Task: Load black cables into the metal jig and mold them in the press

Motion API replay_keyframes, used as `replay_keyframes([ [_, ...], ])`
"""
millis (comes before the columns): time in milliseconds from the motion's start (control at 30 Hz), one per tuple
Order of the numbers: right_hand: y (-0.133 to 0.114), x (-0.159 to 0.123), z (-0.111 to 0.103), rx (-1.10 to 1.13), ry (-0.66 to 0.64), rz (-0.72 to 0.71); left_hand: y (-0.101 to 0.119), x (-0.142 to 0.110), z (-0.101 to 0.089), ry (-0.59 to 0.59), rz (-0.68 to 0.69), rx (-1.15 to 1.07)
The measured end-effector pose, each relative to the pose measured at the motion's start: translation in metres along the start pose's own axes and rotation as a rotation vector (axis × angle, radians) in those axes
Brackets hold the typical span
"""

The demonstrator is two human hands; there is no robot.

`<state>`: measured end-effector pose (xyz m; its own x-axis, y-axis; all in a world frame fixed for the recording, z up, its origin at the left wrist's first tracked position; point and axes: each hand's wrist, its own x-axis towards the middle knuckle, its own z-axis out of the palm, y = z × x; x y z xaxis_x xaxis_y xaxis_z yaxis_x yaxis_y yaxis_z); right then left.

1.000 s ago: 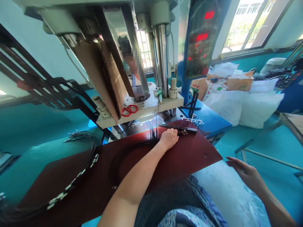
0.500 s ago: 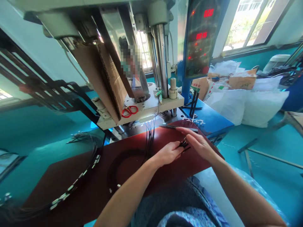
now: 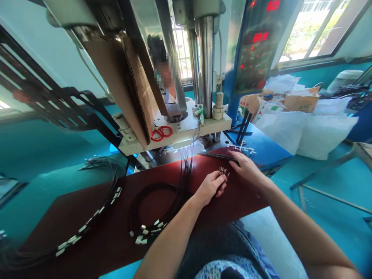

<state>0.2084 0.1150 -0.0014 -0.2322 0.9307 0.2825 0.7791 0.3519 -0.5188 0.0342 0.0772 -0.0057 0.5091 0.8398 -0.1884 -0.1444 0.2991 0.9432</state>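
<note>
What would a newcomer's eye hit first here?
Probably the glowing red digits on the panel at upper right, then the red-handled scissors at the front edge of the pale machine plate. Below, over the brown board, the left hand grips metal-tipped wires, the right hand at a black bar.

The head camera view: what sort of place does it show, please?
Probably a factory workshop: there is a press machine with metal pillars, a control panel with red digits, and bundled black cables.

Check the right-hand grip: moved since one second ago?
Yes: leftward and forward, from outside the brown tabletop's right edge to over it; the right-hand grip is now by the dark bar.
</note>
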Motion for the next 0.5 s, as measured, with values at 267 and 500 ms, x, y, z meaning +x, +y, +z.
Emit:
replay_keyframes([
  [267, 0.002, -0.003, -0.009, -0.305, -0.356, 0.144, 0.004, 0.002, -0.006, -0.019, -0.038, -0.155],
  [500, -0.008, -0.045, -0.004, 0.61, -0.292, 0.458, 0.004, -0.004, 0.0, -0.035, -0.078, -0.022],
])
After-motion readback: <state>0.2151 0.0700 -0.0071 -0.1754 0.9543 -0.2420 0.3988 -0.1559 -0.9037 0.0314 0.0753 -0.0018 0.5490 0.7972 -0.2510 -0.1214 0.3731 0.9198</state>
